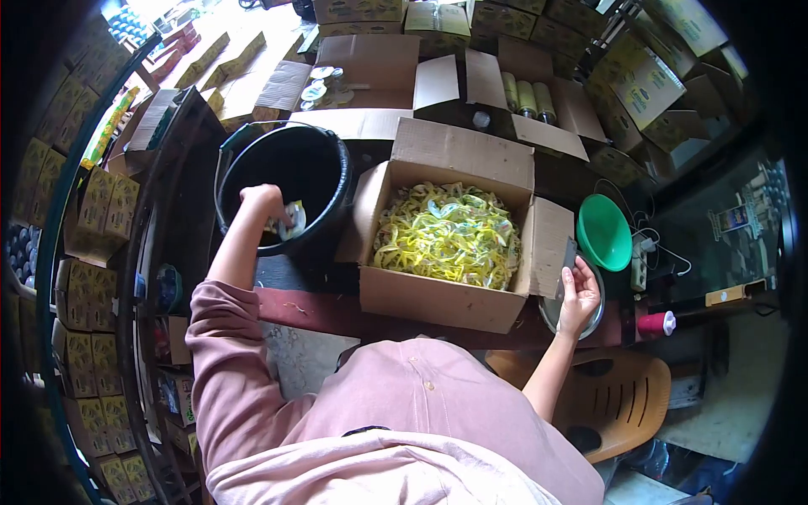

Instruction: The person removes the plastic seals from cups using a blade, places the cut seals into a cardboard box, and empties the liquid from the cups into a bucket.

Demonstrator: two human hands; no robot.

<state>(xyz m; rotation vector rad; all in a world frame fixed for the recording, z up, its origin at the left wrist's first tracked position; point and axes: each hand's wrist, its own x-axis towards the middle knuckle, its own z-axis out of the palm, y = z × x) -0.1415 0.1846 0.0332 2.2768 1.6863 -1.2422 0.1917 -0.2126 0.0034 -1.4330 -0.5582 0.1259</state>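
My left hand (271, 209) is inside the rim of a black bucket (343, 172), its fingers closed on a small pale packet (295, 220). To the right of the bucket stands an open cardboard box (442, 299), full of yellow-green wrapped strips (446, 236). Beyond the box's right flap, my right hand (579, 290) is over a round metal bowl (596, 324). Its fingers are bent around a thin, dark flat piece (570, 252), which I cannot make out fully.
A green bowl (604, 233) and a power strip (639, 265) with white cables lie to the right, above a pink thread spool (656, 324). Open boxes with jars (318, 88) and green cylinders (526, 97) stand behind. An orange chair (627, 396) is at the lower right.
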